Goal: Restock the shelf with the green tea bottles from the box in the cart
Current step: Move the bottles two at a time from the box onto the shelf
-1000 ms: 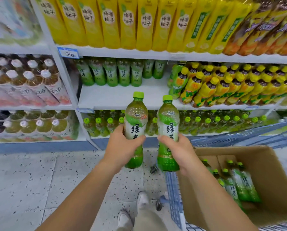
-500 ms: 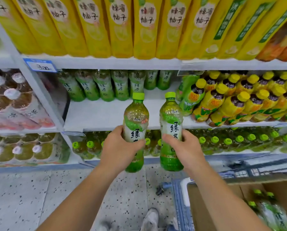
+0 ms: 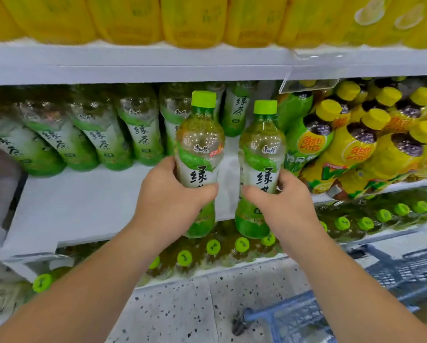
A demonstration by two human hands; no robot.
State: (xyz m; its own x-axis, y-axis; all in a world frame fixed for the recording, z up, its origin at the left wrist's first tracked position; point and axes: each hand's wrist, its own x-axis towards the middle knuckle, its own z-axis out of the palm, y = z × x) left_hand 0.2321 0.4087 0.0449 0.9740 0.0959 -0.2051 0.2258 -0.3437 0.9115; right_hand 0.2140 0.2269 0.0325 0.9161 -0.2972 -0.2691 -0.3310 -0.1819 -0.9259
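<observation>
I hold two upright green tea bottles in front of the white middle shelf (image 3: 83,206). My left hand (image 3: 168,201) grips the left bottle (image 3: 199,142) around its label. My right hand (image 3: 284,206) grips the right bottle (image 3: 262,144) the same way. Both have light green caps and stand side by side, a small gap between them. A row of the same green tea bottles (image 3: 138,134) stands at the back of that shelf. The box is out of view.
Yellow-capped bottles (image 3: 361,149) fill the shelf's right part. Yellow bottles (image 3: 192,18) line the shelf above. Green-capped bottles (image 3: 232,246) fill the shelf below. The blue cart (image 3: 296,315) shows at lower right on the speckled floor.
I have stepped closer to the shelf and lifted both bottles up to the middle shelf's front edge. The box has dropped out of view.
</observation>
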